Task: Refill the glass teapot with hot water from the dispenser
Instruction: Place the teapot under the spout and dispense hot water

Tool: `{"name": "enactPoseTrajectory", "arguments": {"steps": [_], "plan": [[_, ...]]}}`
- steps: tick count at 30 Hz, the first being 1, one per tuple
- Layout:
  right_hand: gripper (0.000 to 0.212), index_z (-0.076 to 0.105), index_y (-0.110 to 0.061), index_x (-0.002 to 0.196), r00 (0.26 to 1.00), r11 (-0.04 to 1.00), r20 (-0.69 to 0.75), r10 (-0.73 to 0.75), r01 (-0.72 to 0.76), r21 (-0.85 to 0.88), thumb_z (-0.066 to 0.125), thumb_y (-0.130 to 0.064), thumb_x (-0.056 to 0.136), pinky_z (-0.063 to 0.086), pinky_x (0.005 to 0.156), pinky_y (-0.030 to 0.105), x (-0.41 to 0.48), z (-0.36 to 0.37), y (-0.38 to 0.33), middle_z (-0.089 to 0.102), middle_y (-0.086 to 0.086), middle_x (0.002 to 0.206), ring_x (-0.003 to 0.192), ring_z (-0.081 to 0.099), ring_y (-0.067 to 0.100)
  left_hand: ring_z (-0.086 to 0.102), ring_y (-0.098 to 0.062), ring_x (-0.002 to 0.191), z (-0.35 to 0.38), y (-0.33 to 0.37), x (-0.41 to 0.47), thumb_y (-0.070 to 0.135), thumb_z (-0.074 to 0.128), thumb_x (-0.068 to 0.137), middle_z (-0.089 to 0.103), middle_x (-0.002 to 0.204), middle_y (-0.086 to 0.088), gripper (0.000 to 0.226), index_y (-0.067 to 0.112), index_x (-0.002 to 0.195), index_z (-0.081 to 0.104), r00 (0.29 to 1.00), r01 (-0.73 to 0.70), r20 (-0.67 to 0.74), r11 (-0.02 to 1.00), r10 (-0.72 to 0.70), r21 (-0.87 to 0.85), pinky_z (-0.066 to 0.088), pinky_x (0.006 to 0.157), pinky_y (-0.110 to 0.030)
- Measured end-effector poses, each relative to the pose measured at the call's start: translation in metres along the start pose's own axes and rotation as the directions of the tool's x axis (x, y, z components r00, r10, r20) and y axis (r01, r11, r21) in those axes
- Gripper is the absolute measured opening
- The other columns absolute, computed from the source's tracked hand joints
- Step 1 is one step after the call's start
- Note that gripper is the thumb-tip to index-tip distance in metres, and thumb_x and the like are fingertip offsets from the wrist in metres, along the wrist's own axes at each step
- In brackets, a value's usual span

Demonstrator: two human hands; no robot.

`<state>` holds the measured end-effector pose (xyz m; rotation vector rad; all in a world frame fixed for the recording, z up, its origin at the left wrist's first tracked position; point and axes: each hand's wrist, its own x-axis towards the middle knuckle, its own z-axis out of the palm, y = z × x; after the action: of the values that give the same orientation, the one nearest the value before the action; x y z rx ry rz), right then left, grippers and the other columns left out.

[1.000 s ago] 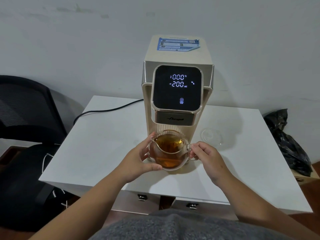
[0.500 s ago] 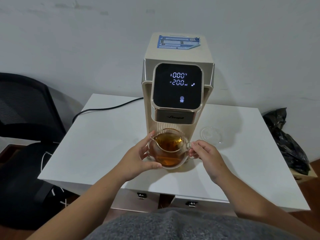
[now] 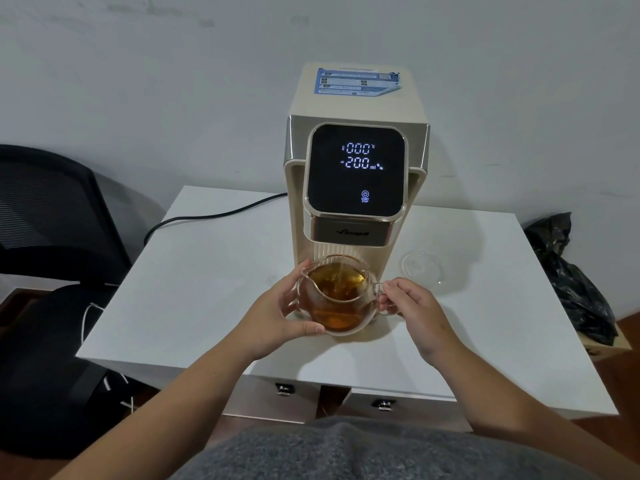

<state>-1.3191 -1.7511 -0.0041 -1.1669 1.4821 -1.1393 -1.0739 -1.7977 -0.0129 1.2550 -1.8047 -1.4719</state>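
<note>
I watched the glass teapot (image 3: 335,299) sitting under the spout of the water dispenser (image 3: 356,174), on the white desk (image 3: 207,278), at the foot of the machine. It was lidless and held amber tea nearly to the rim, and a thin stream of water fell into its mouth from the outlet above. The left hand (image 3: 277,322) cupped the pot's left side, its fingers (image 3: 294,289) spread open against the glass and the thumb lying along the lower front. The right hand (image 3: 417,311) had its fingers pinched closed on the pot's clear handle at the right side. The dispenser's black screen read 000 °C above 200 ml, with a lit start/stop icon beneath. A clear glass lid (image 3: 421,270) lay on the desk just right of the dispenser, apart from the pot. A black power cord (image 3: 214,213) ran off the desk's far left edge. A black chair (image 3: 52,216) stood to the left, and a black plastic bag (image 3: 575,282) lay to the right of the desk.
</note>
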Motion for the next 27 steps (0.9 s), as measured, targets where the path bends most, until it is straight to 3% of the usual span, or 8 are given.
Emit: {"name": "enactPoseTrajectory", "arguments": {"steps": [6,10,15,27], "plan": [[0.033,0.069,-0.028,0.069,1.0,1.0,-0.006,-0.001,0.001,0.024,0.05,-0.024,0.096,0.049,0.07,0.02,0.0004,0.0009,0.0023,0.066,-0.006,0.068,0.07,0.061,0.006,0.045,-0.009,0.132,0.0009,0.0032,-0.0012,0.024,0.089,0.067,0.043,0.131,0.039,0.098,0.066,0.134,0.03,1.0,0.002,-0.009,1.0,-0.002,-0.003,0.042,0.11,-0.034],[0.033,0.068,-0.027,0.07,1.0,1.0,-0.011,0.0,0.001,0.03,0.05,-0.024,0.097,0.048,0.07,0.02,0.001,0.0021,0.0031,0.065,-0.006,0.067,0.07,0.061,0.006,0.045,-0.016,0.136,0.001,0.0043,-0.0022,0.022,0.089,0.066,0.047,0.143,0.02,0.101,0.054,0.142,0.032,1.0,0.0,-0.01,0.999,0.0,-0.036,0.04,0.112,-0.043],[0.033,0.068,-0.027,0.07,1.0,0.999,-0.014,-0.006,0.007,0.032,0.049,-0.024,0.097,0.048,0.069,0.019,0.001,0.0024,0.0035,0.065,-0.007,0.067,0.07,0.061,0.005,0.045,-0.016,0.136,0.0013,0.0047,-0.0029,0.023,0.09,0.066,0.047,0.136,0.028,0.101,0.053,0.143,0.031,1.0,0.01,-0.01,1.0,-0.01,-0.025,0.041,0.111,-0.042],[0.032,0.069,-0.026,0.071,1.0,0.998,-0.028,-0.002,0.003,0.055,0.05,-0.024,0.097,0.049,0.067,0.016,0.0012,0.0034,0.0054,0.065,-0.007,0.067,0.068,0.061,0.004,0.045,-0.014,0.136,0.0015,0.0053,-0.0029,0.023,0.089,0.067,0.046,0.145,0.016,0.102,0.049,0.145,0.029,1.0,0.006,-0.009,1.0,-0.006,-0.014,0.041,0.111,-0.042]]}}
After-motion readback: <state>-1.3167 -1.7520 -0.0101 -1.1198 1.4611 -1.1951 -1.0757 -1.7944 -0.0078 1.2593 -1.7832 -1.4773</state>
